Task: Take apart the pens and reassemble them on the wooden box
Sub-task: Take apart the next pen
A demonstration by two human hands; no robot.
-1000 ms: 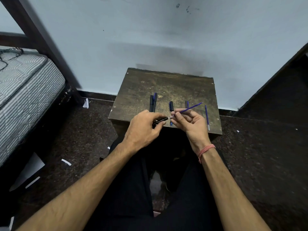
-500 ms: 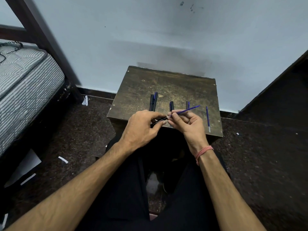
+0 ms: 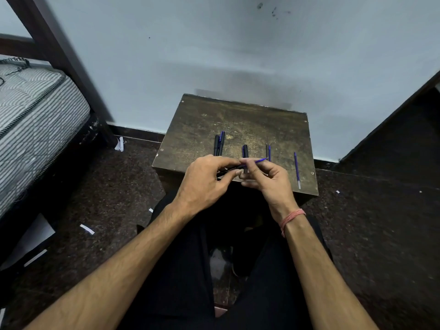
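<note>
Over the near edge of the wooden box (image 3: 202, 122), my left hand (image 3: 204, 182) grips a black pen barrel (image 3: 227, 171). My right hand (image 3: 266, 179) pinches a thin blue refill (image 3: 258, 160) whose left end goes into the barrel's mouth. On the box lie a group of black pen parts with a blue one (image 3: 219, 142), a single black pen piece (image 3: 245, 151), two thin refills side by side (image 3: 268, 151), and one blue refill with a pale tip (image 3: 297, 169) near the right edge.
The box stands against a pale wall. A striped mattress (image 3: 31, 120) on a dark bed frame lies to the left. White paper scraps (image 3: 87, 229) lie on the dark speckled floor. My legs in black trousers sit below the box.
The refill has slid further into the barrel, so less of it sticks out to the right. Both hands have drawn closer together.
</note>
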